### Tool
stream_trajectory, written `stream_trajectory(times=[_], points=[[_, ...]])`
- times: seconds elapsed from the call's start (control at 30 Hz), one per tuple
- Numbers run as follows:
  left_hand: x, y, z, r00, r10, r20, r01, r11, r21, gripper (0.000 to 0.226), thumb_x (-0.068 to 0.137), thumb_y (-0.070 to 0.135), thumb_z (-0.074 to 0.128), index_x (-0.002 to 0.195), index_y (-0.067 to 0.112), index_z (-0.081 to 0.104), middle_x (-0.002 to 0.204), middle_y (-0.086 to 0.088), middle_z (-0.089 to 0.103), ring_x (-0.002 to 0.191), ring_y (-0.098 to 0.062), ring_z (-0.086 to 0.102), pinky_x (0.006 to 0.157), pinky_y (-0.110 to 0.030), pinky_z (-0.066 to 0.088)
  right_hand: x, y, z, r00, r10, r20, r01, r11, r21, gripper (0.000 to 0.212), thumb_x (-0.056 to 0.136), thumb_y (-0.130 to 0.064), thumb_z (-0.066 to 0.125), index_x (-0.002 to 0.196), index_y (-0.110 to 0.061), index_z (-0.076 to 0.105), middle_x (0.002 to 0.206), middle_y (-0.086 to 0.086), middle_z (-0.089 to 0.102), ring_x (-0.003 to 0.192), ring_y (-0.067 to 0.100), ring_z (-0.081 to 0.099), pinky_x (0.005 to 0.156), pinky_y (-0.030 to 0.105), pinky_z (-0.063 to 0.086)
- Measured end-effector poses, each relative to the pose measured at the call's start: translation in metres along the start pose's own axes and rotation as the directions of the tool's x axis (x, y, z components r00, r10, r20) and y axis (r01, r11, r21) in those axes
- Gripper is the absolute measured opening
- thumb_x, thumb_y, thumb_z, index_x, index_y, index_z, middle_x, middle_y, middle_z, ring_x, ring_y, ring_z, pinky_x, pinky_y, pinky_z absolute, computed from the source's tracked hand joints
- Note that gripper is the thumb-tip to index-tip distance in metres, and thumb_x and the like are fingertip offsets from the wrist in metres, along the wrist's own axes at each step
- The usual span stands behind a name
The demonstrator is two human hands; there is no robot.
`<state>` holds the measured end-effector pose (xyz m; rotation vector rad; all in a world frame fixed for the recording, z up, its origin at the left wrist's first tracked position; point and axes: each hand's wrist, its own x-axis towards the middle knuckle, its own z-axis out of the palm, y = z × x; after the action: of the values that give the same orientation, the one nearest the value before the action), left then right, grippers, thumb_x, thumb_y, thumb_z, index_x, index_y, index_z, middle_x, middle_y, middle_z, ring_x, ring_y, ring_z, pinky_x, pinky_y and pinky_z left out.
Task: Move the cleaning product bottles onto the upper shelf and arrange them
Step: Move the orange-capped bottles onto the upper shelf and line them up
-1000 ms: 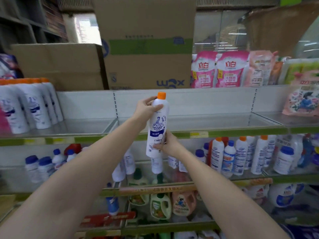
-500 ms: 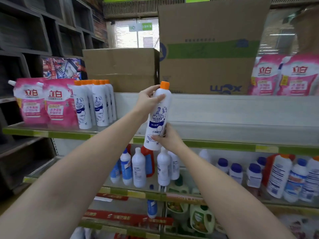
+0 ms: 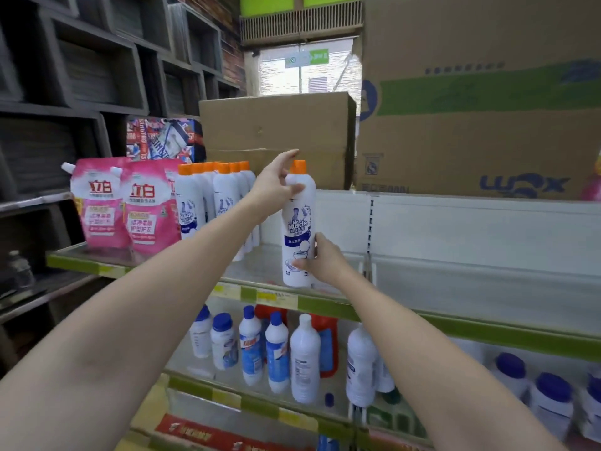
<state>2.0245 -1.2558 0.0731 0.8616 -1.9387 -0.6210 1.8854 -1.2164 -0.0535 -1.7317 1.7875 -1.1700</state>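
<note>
On the far left of the upper shelf stand two pink detergent pouches with white spouts, side by side and touching. Just to their right is a tight bunch of white Mr Muscle bottles with orange caps, all upright, some hidden behind the left arm. Next comes the left hand — its thumb and palm press on the shoulder of one more Mr Muscle bottle, just under the orange cap, while its fingers stick up past the cap and do not curl around it. This bottle stands upright at the front edge of the upper shelf, a little apart from the bunch, and its bottom looks to be resting on the shelf, though I cannot tell for sure. The right hand is wrapped around the low part of the bottle from the right side, with the thumb across the label. Behind it, on top of the shelving, sit a plain cardboard box and a bigger cardboard box with a green stripe. Below, on the lower shelf, stand white bottles with blue caps and a red bottle behind them — farther right are fat jars with blue lids.
</note>
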Motion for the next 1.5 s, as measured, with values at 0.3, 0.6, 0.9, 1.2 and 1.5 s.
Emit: stream_trajectory(times=[0.3,0.6,0.9,1.2,1.5], points=[[0.038,-0.051,-0.05,0.997,0.078,-0.027,-0.062,0.921,0.384,0.056,0.083,0.01,0.08,0.134,0.015,0.058,0.123,-0.006,0.055,0.106,-0.023,0.058,0.093,-0.036,0.052,0.058,-0.016,0.067,0.998,-0.031,0.06,0.034,0.998,-0.052,0.057,0.084,-0.031,0.082,0.128,-0.013,0.05,0.132,0.004,0.064,0.116,0.025,0.062,0.094,0.038,0.051],[0.059,-0.078,-0.12,0.993,0.07,0.091,-0.114,0.665,0.738,0.057,0.074,0.02,0.087,0.116,0.006,0.051,0.113,-0.016,0.058,0.101,-0.034,0.056,0.074,-0.037,0.041,0.091,-0.054,0.145,0.999,-0.036,-0.018,0.035,0.995,-0.089,0.059,0.084,-0.035,0.082,0.126,-0.011,0.048,0.129,0.011,0.066,0.117,0.03,0.062,0.098,0.043,0.051],[0.076,-0.113,-0.147,0.971,0.183,0.151,-0.233,0.612,0.756,0.041,0.075,0.01,0.086,0.101,0.003,0.056,0.095,-0.015,0.061,0.076,-0.032,0.057,0.065,-0.038,0.052,0.109,-0.077,0.179,0.993,0.099,-0.058,-0.104,0.99,-0.095,0.06,0.087,-0.03,0.08,0.133,-0.011,0.047,0.137,0.009,0.06,0.124,0.027,0.057,0.103,0.039,0.047],[0.082,-0.14,-0.152,0.919,0.346,0.188,-0.37,0.594,0.715,0.045,0.075,0.015,0.086,0.105,-0.001,0.057,0.114,-0.018,0.053,0.104,-0.036,0.054,0.086,-0.043,0.043,0.113,-0.091,0.191,0.966,0.221,-0.131,-0.241,0.956,-0.165,0.07,0.086,-0.032,0.08,0.142,-0.014,0.043,0.142,0.007,0.057,0.129,0.027,0.054,0.102,0.037,0.044],[0.073,-0.159,-0.144,0.913,0.385,0.132,-0.37,0.651,0.662,0.056,0.074,0.013,0.086,0.118,-0.003,0.054,0.117,-0.017,0.054,0.104,-0.033,0.053,0.085,-0.038,0.043,0.108,-0.101,0.199,0.942,0.27,-0.2,-0.301,0.942,-0.146,0.057,0.086,-0.029,0.081,0.131,-0.01,0.052,0.135,0.008,0.062,0.125,0.028,0.057,0.102,0.04,0.047]])
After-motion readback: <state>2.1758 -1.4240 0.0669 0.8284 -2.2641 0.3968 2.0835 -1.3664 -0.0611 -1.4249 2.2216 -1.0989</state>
